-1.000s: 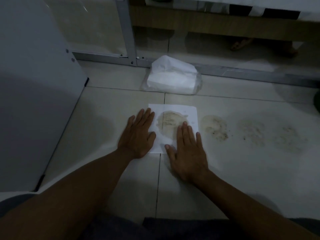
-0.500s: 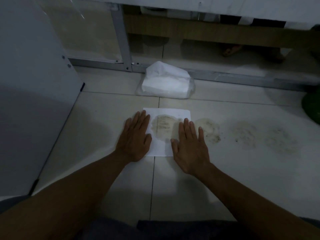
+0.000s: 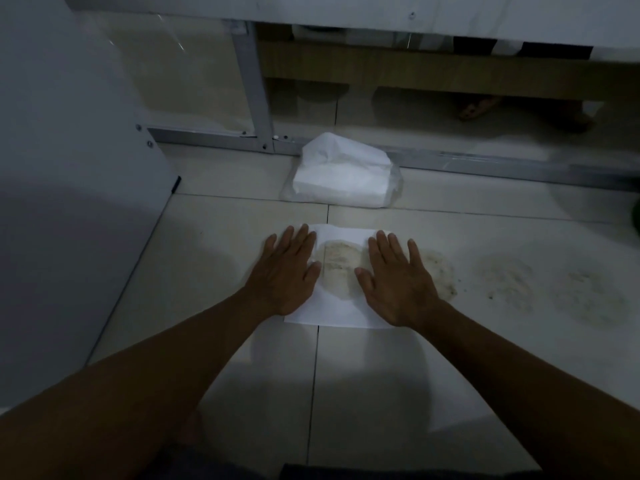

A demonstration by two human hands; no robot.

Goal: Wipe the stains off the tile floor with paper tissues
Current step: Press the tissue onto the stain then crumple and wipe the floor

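head view: left hand (image 3: 287,273) and right hand (image 3: 398,282) press flat on a white tissue (image 3: 341,308), seemingly soaked brown.

No legible text, label, brand, number or sign anywhere in the dim view.

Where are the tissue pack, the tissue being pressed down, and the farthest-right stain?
tissue pack (image 3: 341,181), head view, on its white stack.
pressed tissue (image 3: 337,311), head view, bare near edge between the hands.
farthest-right stain (image 3: 588,299), head view, its middle.
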